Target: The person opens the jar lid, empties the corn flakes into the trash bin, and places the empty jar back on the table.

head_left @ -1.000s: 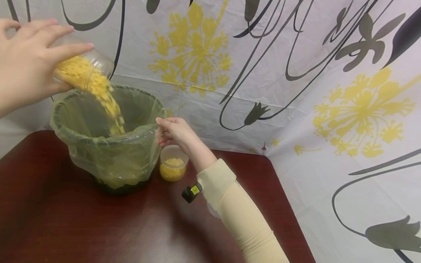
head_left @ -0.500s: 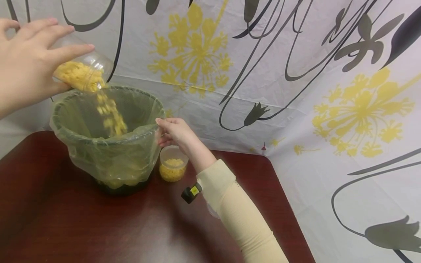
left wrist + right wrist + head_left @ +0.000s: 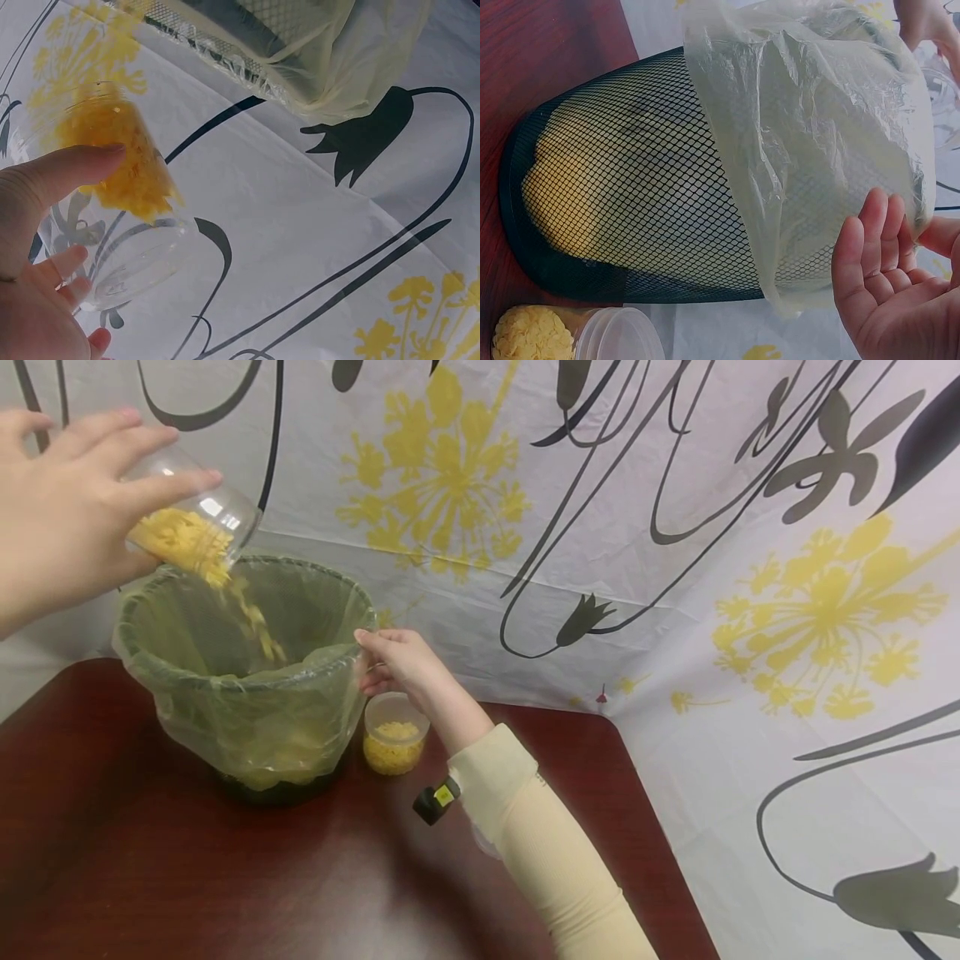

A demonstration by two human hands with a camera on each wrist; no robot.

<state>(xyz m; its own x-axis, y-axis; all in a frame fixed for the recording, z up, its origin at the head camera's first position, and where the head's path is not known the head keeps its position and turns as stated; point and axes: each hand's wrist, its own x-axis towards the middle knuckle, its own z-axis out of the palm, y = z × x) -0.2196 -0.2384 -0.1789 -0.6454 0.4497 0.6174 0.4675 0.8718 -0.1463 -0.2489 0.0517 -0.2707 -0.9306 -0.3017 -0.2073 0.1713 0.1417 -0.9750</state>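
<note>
Hand state: the left hand (image 3: 75,522) grips the jar (image 3: 217,510), thumb on one side and fingers on the other; the right hand (image 3: 397,662) pinches the liner (image 3: 258,727) at the right rim of the bin (image 3: 652,195). The hands are well apart.

Position: the jar is tilted mouth-down to the right, above the left part of the bin's mouth. Flakes (image 3: 258,622) fall in a thin stream inside the rim; more flakes lie in the jar. The bin stands upright on the surface (image 3: 225,877), with the tub (image 3: 393,752), part full of flakes, just beside it on the right.

Procedure: hold the jar's mouth inside the rim. Increase the tilt gradually; a sudden tip may scatter flakes. Maintain light tension on the liner so the edge does not slip inward. Tap the jar if flakes cling.
</note>
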